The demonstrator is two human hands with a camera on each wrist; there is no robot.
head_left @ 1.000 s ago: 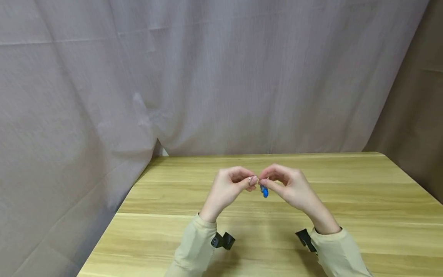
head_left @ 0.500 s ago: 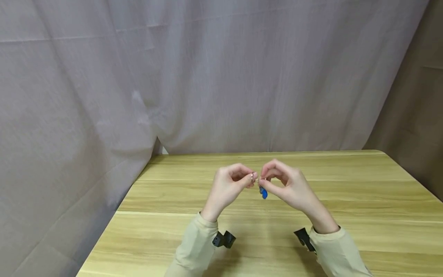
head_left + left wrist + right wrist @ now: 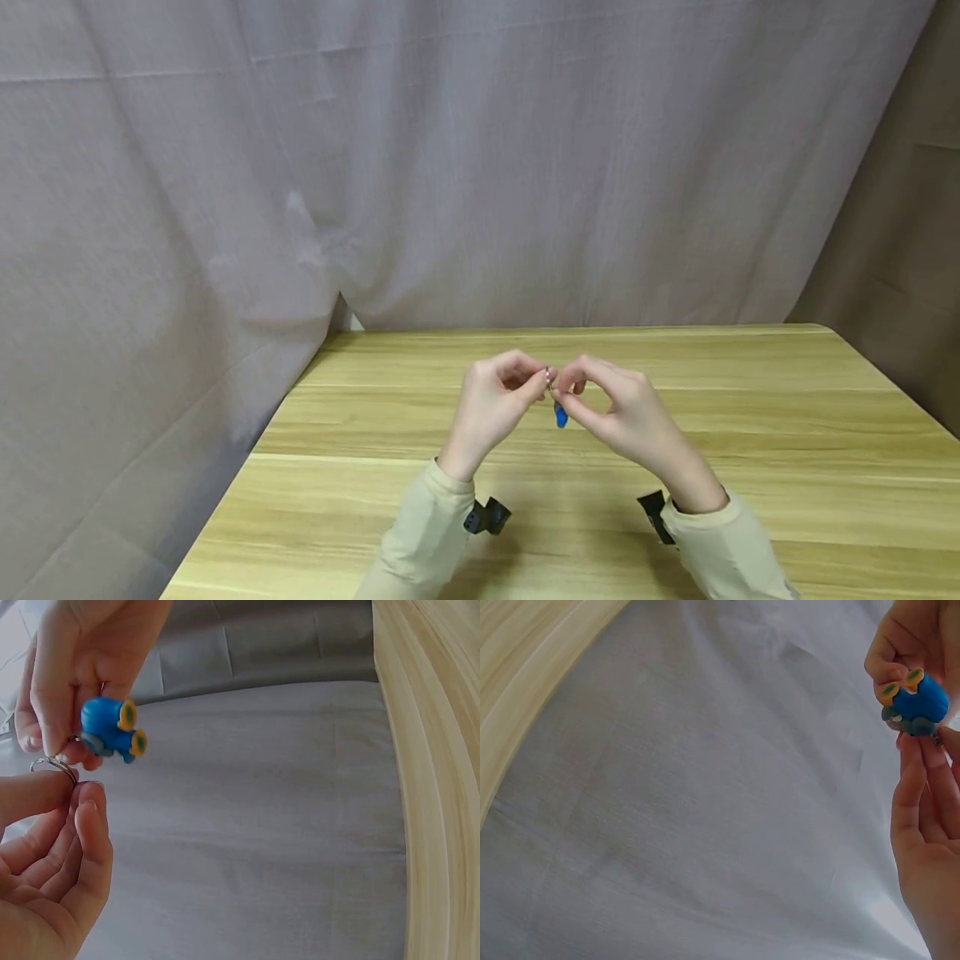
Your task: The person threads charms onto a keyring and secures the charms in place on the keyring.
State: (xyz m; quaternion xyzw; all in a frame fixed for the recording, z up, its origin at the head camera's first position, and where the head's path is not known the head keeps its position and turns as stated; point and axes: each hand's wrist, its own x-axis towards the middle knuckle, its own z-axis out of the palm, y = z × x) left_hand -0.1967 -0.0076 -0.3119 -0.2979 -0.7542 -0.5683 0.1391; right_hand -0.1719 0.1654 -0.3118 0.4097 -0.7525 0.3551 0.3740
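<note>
Above the table, both hands meet at a small keychain. Thumb and fingers of my left hand [image 3: 489, 408] pinch its silver split ring [image 3: 72, 774], part of which loops out past the fingertips in the left wrist view. Beside it my right hand [image 3: 628, 417] pinches the short link between the ring and the charm. That charm is a blue figurine [image 3: 105, 724] with orange-and-green feet and a greyish part, hanging just below the right fingertips in the head view. Fingers hide most of the link.
Beneath the hands lies a light wood-grain table [image 3: 360, 500]. Grey cloth [image 3: 480, 167] hangs behind it and along the left side, with a darker brown cloth [image 3: 900, 233] at right. Black wrist cameras [image 3: 487, 517] sit on both sleeves.
A narrow gap showed between the fingertips half a second ago. Since then my right hand has shifted left with the figurine, and the fingertips are closer together. My left hand has hardly moved.
</note>
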